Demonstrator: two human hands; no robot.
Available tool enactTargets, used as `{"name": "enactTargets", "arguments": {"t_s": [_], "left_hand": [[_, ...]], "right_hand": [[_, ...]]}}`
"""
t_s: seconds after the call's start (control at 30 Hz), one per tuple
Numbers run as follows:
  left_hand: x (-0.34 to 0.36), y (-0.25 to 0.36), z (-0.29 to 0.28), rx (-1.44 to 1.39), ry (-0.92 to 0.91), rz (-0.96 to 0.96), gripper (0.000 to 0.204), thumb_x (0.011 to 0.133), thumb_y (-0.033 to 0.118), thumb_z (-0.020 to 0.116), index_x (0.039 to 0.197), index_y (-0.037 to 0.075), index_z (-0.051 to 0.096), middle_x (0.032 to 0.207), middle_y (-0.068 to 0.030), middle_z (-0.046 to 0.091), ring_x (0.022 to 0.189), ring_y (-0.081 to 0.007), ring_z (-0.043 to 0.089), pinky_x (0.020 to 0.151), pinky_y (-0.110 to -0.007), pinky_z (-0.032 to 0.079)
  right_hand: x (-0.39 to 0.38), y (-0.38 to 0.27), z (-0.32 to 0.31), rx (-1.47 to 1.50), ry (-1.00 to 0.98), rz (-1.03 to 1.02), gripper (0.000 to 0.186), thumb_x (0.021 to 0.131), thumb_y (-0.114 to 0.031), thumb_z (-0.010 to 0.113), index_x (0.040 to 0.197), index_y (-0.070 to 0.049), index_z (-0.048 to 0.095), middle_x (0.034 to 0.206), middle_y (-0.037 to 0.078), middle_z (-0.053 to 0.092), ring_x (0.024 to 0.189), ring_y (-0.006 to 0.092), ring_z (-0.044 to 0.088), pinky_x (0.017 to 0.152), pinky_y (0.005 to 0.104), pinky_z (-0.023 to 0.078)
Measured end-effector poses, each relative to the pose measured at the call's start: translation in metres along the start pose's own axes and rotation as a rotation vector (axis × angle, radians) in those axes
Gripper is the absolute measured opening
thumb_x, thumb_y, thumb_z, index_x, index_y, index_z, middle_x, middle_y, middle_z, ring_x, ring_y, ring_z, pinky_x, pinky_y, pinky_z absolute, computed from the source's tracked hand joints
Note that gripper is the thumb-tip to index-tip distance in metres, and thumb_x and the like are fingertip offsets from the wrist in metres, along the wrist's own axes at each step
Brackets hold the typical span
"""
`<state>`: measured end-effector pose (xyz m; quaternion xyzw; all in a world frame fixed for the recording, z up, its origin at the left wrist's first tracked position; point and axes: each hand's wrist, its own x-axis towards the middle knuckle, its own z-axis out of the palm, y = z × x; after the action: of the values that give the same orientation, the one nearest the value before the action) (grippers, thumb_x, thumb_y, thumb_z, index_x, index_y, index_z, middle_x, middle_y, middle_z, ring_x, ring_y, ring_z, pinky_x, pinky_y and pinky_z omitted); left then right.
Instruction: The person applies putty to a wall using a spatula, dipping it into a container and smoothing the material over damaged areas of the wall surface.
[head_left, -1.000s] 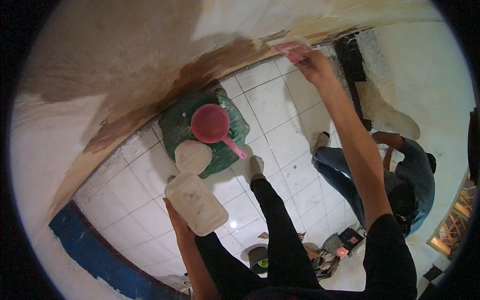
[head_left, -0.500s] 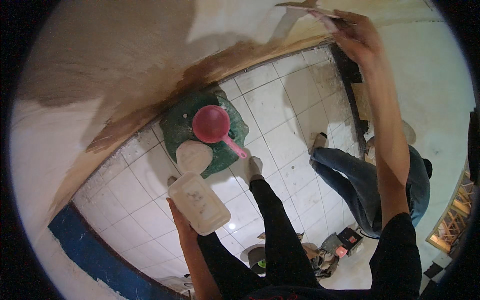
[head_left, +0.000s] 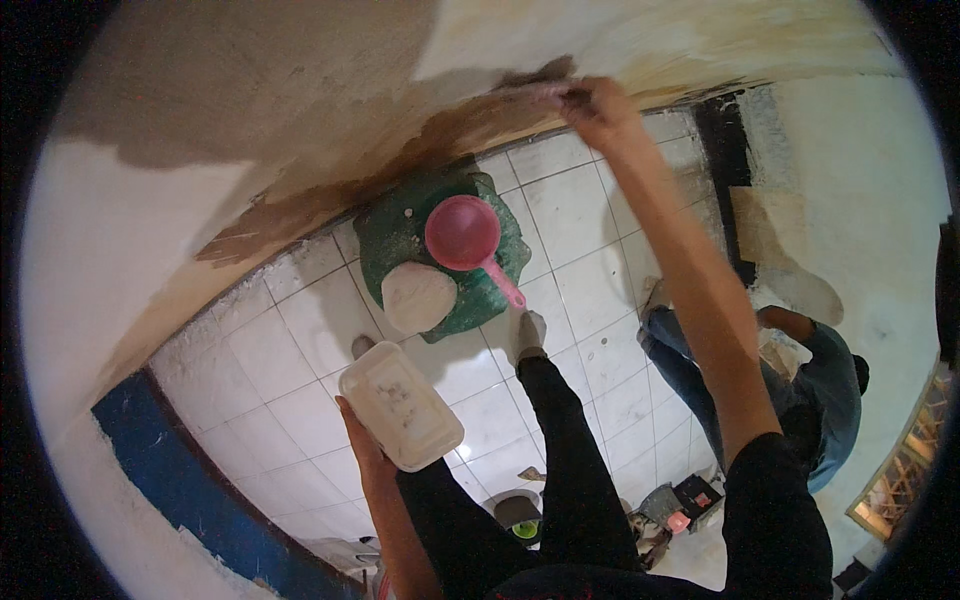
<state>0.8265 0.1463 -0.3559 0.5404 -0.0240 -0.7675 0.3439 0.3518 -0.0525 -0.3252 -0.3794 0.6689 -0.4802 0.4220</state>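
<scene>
My left hand point(head_left: 370, 445) grips a shallow white rectangular plastic tub point(head_left: 445, 428) by its left side, above my legs. Pale and grey smears mark the tub's bottom. At the far wall point(head_left: 240, 90), my right arm reaches up and forward. Closed fingers of my right hand point(head_left: 603, 112) hold a thin flat spreading blade point(head_left: 535, 90) against the wall's low part; motion blurs it, and its exact kind is unclear. Around the blade the wall is coated brown and looks damp, with paler bare wall to the right.
On the white tiled floor point(head_left: 300, 385), a green sheet point(head_left: 385, 235) bears a pink dipper point(head_left: 462, 233) and a pale rounded lump point(head_left: 418, 297). Another person point(head_left: 825, 390) crouches at the right wall. A dark bucket point(head_left: 517, 512) and assorted items point(head_left: 680, 505) lie near my feet.
My right hand has swept left and down along the wall with the blade. The left hand keeps the tub in nearly the same place. The crouching person's arm now shows.
</scene>
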Motion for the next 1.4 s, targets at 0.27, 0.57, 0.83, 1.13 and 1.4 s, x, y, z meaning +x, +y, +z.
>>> {"name": "enactTargets", "arguments": {"t_s": [0.27, 0.57, 0.83, 1.13, 1.4], "left_hand": [[-0.009, -0.014, -0.026, -0.082, 0.02, -0.01, 0.073, 0.095, 0.063, 0.026, 0.142, 0.008, 0.034, 0.132, -0.0164, 0.05, 0.115, -0.0318, 0.055, 0.094, -0.048, 0.049], [-0.007, -0.006, -0.012, -0.043, 0.032, 0.006, 0.071, 0.096, 0.062, 0.028, 0.141, 0.007, 0.035, 0.131, -0.0162, 0.051, 0.114, -0.0316, 0.056, 0.093, -0.048, 0.049], [-0.009, -0.015, -0.04, -0.139, 0.063, -0.011, 0.07, 0.097, 0.061, 0.026, 0.142, 0.008, 0.035, 0.131, -0.0164, 0.051, 0.114, -0.0316, 0.056, 0.094, -0.048, 0.049], [-0.01, 0.0, -0.032, -0.136, 0.06, 0.012, 0.07, 0.097, 0.061, 0.025, 0.141, 0.008, 0.036, 0.132, -0.0166, 0.05, 0.116, -0.0318, 0.055, 0.094, -0.048, 0.049], [-0.021, -0.002, -0.054, -0.176, 0.051, 0.009, 0.071, 0.096, 0.062, 0.026, 0.142, 0.008, 0.035, 0.133, -0.0164, 0.05, 0.116, -0.0317, 0.054, 0.095, -0.048, 0.049]], "right_hand": [[-0.093, -0.175, 0.015, 0.931, -0.015, 0.164, 0.032, 0.091, 0.001, 0.042, 0.12, 0.016, 0.043, 0.122, 0.028, 0.054, 0.115, 0.0382, 0.055, 0.098, 0.044, 0.05], [-0.029, 0.075, 0.073, 0.139, -0.04, -0.013, 0.021, 0.088, 0.002, 0.047, 0.104, 0.014, 0.054, 0.111, 0.023, 0.06, 0.106, 0.0327, 0.059, 0.097, 0.0422, 0.05], [-0.08, -0.133, 0.098, -0.076, -0.08, -0.256, 0.024, 0.089, -0.003, 0.055, 0.105, 0.015, 0.055, 0.109, 0.021, 0.062, 0.097, 0.0278, 0.063, 0.087, 0.0312, 0.056], [-0.101, -0.053, 0.101, 0.936, -0.002, 0.123, 0.023, 0.087, -0.002, 0.046, 0.105, 0.01, 0.054, 0.103, 0.022, 0.062, 0.097, 0.0335, 0.063, 0.085, 0.0426, 0.054], [-0.048, -0.087, 0.138, 0.768, 0.179, 0.294, 0.017, 0.088, 0.004, 0.046, 0.096, 0.018, 0.05, 0.101, 0.03, 0.057, 0.101, 0.04, 0.06, 0.093, 0.0439, 0.054]]}}
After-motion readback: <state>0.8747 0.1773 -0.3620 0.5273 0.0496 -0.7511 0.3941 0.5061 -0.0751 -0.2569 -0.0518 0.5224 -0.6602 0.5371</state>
